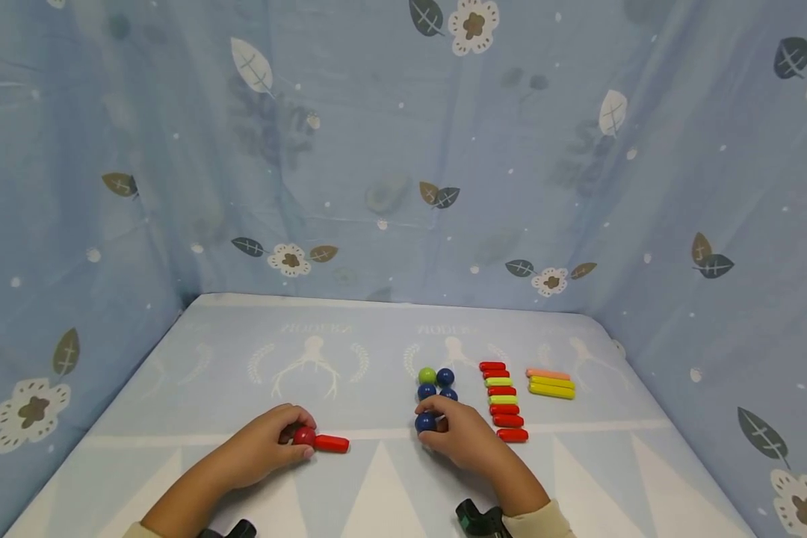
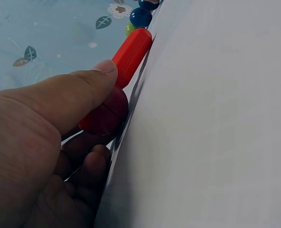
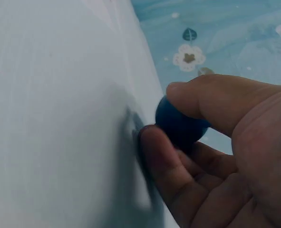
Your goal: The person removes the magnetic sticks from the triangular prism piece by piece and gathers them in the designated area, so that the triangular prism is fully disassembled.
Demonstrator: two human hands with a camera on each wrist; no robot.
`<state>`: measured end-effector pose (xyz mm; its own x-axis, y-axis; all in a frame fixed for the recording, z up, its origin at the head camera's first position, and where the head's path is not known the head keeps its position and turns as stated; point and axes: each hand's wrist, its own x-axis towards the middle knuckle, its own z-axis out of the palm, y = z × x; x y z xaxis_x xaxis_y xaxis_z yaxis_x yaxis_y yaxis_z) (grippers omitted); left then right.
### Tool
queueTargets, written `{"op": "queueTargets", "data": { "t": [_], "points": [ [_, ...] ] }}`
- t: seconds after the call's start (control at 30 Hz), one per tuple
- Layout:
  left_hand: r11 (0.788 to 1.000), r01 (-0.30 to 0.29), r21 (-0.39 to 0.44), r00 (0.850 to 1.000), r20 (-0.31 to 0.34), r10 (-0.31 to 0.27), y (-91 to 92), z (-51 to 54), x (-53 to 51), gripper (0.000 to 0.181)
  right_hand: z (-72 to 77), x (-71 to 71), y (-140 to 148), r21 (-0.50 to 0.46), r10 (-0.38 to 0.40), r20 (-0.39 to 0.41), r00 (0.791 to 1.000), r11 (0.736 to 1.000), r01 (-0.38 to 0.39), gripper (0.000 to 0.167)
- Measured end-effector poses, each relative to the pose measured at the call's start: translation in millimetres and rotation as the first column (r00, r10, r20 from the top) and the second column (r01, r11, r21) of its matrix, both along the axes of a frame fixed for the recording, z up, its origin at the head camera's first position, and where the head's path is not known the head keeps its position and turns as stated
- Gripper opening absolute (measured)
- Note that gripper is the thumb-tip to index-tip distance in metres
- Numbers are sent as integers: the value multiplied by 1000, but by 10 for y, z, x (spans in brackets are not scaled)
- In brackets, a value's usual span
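Between its thumb and fingers my left hand (image 1: 265,446) pinches a red ball (image 1: 304,436) at the left of the table. A short red rod (image 1: 332,444) extends right from that ball, end against it; in the left wrist view the thumb tip also lies along the rod (image 2: 133,54). My right hand (image 1: 467,437) pinches a dark blue ball (image 1: 426,424), seen between thumb and fingers in the right wrist view. Just beyond it sit a green ball (image 1: 427,375) and three more blue balls (image 1: 427,391), close together.
Right of the balls, several short red and yellow-green rods (image 1: 504,409) form a column. Farther right lie longer yellow rods (image 1: 551,390) and an orange rod (image 1: 548,373). The patterned table (image 1: 350,344) is surrounded by blue flowered curtain (image 1: 376,149).
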<state>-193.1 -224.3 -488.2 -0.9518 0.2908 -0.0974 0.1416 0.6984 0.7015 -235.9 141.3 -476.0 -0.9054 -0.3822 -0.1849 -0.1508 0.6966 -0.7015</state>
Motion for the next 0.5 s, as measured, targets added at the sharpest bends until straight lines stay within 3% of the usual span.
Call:
{"op": "queueTargets", "data": {
  "t": [0.5],
  "points": [
    [1000,8,18,1000,4,-8,-10,-14,-4,36,7,0,186,67,-142,-63,988,987,146,40]
  ]
}}
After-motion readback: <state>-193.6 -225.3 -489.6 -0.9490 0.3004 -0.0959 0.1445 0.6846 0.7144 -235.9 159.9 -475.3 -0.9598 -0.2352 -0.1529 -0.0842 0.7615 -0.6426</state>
